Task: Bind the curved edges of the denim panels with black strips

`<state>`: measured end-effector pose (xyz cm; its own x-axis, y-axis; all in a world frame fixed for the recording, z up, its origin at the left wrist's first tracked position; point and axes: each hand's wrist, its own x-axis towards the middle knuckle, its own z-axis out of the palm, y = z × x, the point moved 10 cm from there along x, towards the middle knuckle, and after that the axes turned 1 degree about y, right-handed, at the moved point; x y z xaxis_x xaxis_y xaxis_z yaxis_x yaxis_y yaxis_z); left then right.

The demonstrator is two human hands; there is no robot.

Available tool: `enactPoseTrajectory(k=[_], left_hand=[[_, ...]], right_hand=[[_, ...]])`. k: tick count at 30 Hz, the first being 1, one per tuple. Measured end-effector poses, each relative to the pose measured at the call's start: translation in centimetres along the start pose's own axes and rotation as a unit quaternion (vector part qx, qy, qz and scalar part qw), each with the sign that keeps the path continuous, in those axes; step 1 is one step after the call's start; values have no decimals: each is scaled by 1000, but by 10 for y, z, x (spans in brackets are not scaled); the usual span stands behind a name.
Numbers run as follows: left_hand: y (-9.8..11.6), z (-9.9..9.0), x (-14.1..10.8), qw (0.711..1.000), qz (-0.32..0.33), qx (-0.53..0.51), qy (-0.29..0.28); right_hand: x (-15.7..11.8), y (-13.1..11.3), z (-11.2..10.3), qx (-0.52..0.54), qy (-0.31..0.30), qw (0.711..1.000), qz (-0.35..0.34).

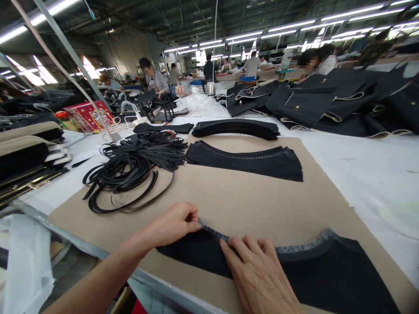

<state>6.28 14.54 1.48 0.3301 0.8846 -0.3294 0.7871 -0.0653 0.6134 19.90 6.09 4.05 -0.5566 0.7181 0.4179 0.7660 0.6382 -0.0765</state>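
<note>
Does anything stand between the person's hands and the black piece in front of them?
Nothing visible does. The left hand pinches the grey edge of the black piece, and the right hand lies directly on it. The black strips sit farther back, to the left, not between hands and piece.

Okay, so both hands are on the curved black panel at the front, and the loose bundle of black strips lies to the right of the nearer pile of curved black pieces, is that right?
Not quite: the head view shows the bundle of black strips to the left of the nearer pile of curved black pieces, not the right.
</note>
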Motion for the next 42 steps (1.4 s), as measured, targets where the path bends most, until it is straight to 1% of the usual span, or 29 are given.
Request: enactPoseTrajectory(k=[3, 5, 7, 9, 11, 13, 17, 20, 23, 32, 36, 39, 42], left_hand=[[8, 2, 0, 999, 14, 7, -29], [14, -1, -4, 998, 14, 44, -31], [18, -6, -7, 995, 7, 94, -12], [21, -11, -10, 990, 3, 138, 21], [21, -15, -12, 984, -1, 171, 51], [17, -16, -12, 981, -10, 185, 65], [6, -12, -8, 984, -33, 166, 50], [3, -11, -4, 988, -35, 144, 42], [3, -11, -1, 989, -30, 139, 47], [-1, -7, 1, 987, -29, 147, 63], [-2, -7, 2, 985, -28, 150, 79], [-2, -7, 3, 984, -23, 151, 89], [-2, -7, 2, 984, -19, 151, 98]], right_hand=[[-1, 1, 0, 12, -3, 1000, 3], [-2, 3, 1, 20, -8, 1000, 6], [-3, 3, 3, 25, -17, 1000, 7], [-4, 3, 5, 25, -27, 999, 7], [-5, 3, 6, 25, -34, 999, 6], [-5, 3, 5, 22, -35, 999, 7], [-5, 2, 2, 8, -22, 1000, 2], [-5, 1, -2, -4, -3, 1000, -8], [-5, -1, -4, -16, 13, 1000, -17], [-7, -3, 4, -21, 12, 999, -27], [-8, -2, 1, -21, 17, 999, -21], [-2, -3, -3, -15, 24, 1000, -5], [11, -18, -3, 0, 30, 999, -26]])
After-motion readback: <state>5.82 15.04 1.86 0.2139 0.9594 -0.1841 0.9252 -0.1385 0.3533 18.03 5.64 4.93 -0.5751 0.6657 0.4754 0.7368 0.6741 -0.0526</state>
